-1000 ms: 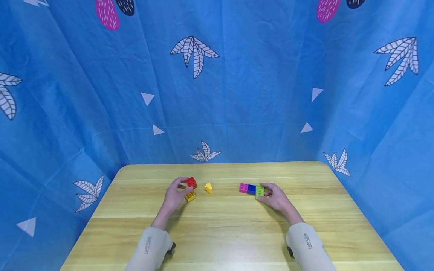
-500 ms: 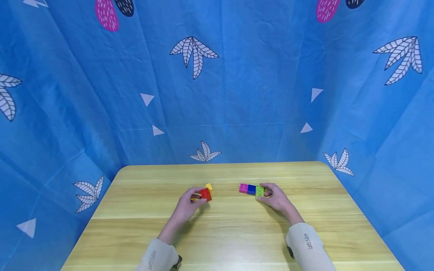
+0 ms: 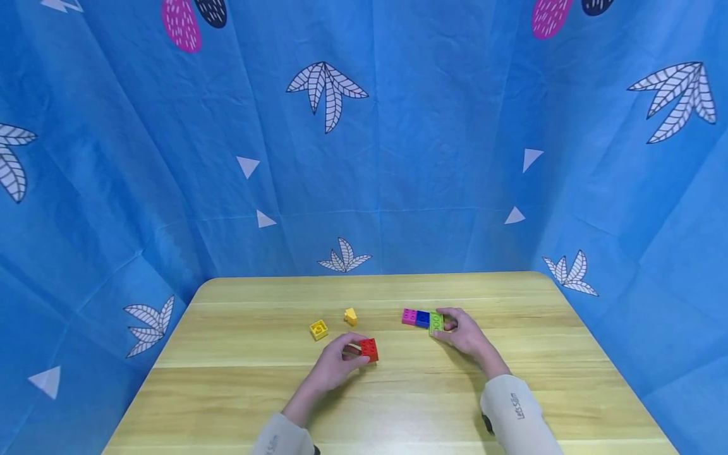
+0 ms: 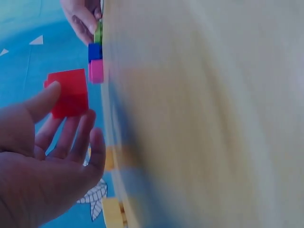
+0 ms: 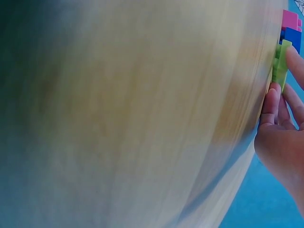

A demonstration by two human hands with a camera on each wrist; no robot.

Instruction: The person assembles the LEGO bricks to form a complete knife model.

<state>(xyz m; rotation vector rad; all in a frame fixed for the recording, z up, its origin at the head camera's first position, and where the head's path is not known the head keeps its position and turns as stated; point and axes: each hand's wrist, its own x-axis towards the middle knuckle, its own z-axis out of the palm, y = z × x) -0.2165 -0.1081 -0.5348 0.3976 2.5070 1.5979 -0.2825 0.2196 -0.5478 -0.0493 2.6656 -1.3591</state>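
My left hand (image 3: 338, 364) pinches a red building brick (image 3: 369, 350) between thumb and fingers, studs up, over the middle of the table. In the left wrist view the red brick (image 4: 71, 92) shows clear of the wood. My right hand (image 3: 465, 331) holds a lime green brick (image 3: 436, 322) by its ends on the right half of the table. That green brick adjoins a dark blue brick (image 3: 422, 318), and a pink brick (image 3: 409, 316) sits at the blue one's left, all in a row. The right wrist view shows thumb and fingers on the green brick (image 5: 281, 66).
A yellow square brick (image 3: 319, 329) lies left of centre, beyond my left hand. To its right is a small yellow-orange angled brick (image 3: 350, 316). A blue patterned curtain (image 3: 432, 158) hangs behind the wooden table (image 3: 455, 411) and along its sides.
My left hand has carried the red brick rightward and nearer to me, past the two yellow pieces, uncovering the square one. The right hand and its row of bricks have stayed still.
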